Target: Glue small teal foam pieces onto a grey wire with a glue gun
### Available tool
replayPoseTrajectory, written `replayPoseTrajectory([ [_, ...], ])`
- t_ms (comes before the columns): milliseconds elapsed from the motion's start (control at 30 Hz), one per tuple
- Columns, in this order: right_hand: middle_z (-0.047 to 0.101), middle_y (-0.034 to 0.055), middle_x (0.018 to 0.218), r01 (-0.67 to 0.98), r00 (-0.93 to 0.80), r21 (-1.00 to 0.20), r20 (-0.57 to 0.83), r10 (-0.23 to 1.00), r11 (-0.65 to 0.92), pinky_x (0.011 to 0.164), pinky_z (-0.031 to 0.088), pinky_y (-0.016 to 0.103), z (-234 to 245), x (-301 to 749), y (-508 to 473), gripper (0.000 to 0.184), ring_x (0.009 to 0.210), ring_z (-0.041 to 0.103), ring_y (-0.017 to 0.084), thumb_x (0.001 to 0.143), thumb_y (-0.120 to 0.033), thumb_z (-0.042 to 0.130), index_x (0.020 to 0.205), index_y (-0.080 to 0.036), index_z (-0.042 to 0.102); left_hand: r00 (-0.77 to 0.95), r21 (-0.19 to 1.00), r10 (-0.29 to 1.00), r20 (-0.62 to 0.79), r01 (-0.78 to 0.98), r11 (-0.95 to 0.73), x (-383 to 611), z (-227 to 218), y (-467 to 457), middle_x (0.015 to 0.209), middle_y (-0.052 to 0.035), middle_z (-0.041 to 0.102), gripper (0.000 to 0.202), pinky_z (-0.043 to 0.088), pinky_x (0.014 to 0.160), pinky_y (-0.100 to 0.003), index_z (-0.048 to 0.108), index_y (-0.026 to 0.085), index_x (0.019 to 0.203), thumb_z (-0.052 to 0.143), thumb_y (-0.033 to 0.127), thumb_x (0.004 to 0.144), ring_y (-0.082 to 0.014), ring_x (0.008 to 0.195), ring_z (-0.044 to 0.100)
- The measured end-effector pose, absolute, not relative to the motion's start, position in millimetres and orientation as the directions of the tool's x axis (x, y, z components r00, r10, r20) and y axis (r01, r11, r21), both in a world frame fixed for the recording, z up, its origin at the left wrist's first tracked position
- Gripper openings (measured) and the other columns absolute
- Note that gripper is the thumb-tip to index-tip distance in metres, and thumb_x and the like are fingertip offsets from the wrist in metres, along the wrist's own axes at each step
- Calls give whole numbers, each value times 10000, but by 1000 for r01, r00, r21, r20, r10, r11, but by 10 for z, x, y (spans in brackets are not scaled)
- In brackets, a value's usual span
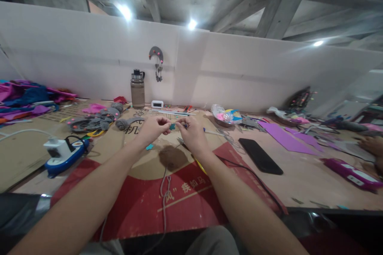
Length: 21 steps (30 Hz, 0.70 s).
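Observation:
My left hand [158, 128] is closed in a pinch at the edge of a small teal star-shaped felt piece [172, 126], held just above the cardboard. My right hand [190, 130] also pinches, close to the star's other side; what lies between its fingertips is too small to make out. A second, lighter teal star [149, 147] rests on the cardboard by my left wrist. Scissors with a yellow handle [201, 166] are partly hidden under my right forearm. A thin grey cord [164, 199] lies over the red part of the cardboard and hangs off the front edge.
A water bottle [138, 91] and a small white clock [157, 104] stand at the back. A blue power strip [67, 161] and grey felt pieces [89, 121] lie left. Right are a bowl of scraps [226, 117], a black phone [260, 156], purple sheets [284, 137] and another person's hand [372, 145].

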State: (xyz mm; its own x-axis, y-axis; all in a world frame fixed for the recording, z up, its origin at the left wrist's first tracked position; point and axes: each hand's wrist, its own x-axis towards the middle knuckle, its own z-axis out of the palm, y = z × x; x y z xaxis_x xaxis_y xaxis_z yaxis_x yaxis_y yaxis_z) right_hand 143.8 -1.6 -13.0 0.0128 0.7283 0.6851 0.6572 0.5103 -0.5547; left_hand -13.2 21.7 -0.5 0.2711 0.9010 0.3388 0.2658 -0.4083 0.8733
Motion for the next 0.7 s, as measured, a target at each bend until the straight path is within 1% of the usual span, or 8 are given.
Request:
replayPoseTrajectory([
  [233,602,41,821,640,18,-571,680,733,514,706,394,302,-159,1453,22,126,785,521,173,787,-300,538,793,-200,614,280,831,877,389,303,-466,-144,-35,239,591,-29,631,154,463,534,-228,616,143,731,588,292,704,-115,517,568],
  [500,606,34,815,628,35,-592,671,741,506,707,390,293,-160,1456,27,131,779,520,164,778,-308,542,775,-199,613,282,844,881,380,285,-455,-139,-14,225,583,-18,629,128,465,547,-230,604,151,736,577,269,696,-114,520,574],
  [700,610,33,789,619,32,-601,662,749,505,698,393,292,-160,1468,33,155,763,519,165,777,-328,537,777,-196,619,308,816,867,392,319,-482,-142,-1,220,600,-20,628,126,451,548,-226,603,151,728,564,266,697,-111,527,563],
])
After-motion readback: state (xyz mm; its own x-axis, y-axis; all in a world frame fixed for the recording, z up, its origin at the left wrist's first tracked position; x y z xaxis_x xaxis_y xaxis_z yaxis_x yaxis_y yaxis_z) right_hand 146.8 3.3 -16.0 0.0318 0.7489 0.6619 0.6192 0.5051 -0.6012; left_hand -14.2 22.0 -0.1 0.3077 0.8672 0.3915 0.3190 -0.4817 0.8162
